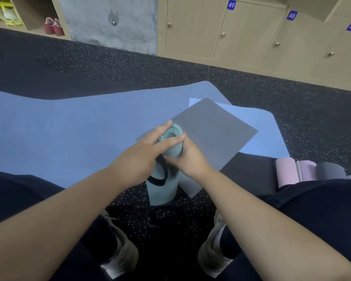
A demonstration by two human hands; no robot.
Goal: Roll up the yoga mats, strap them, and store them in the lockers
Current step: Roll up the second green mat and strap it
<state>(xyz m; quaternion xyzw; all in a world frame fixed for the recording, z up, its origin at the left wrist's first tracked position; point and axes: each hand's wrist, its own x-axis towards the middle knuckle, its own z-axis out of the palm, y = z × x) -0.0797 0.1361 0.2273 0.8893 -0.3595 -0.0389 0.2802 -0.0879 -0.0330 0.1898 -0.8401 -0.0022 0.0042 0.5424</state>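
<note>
Seen from above, looking down past two bare forearms and dark-trousered knees, pale shoes planted on a black rubber floor [170,226] flecked with light specks. Held upright between the knees, a rolled sage-green foam yoga mat [164,188], its spiral end facing up. Looped round its middle, a black elastic strap [160,175]. Left hand [142,157] laid over the top of the roll, fingers long and fairly straight, reaching across the spiral end. Right hand [187,159] curled against the roll's right side, fingertips pinching at the strap; exact grip partly hidden by the left hand.

Spread flat on the floor beyond, a wide blue-grey foam mat [59,136], with a smaller grey mat sheet [215,132] lying tilted on top and a paler blue mat [263,134] under that. To the right, beside the knee, a row of rolled mats, two pink and one dark grey [310,172].

Along the far wall, pale wooden lockers [251,35] with small round knobs and blue number tags reading 49, 48, 47. Left of them, a bare concrete pillar [109,23], then open wooden cubbies holding red shoes [53,26].
</note>
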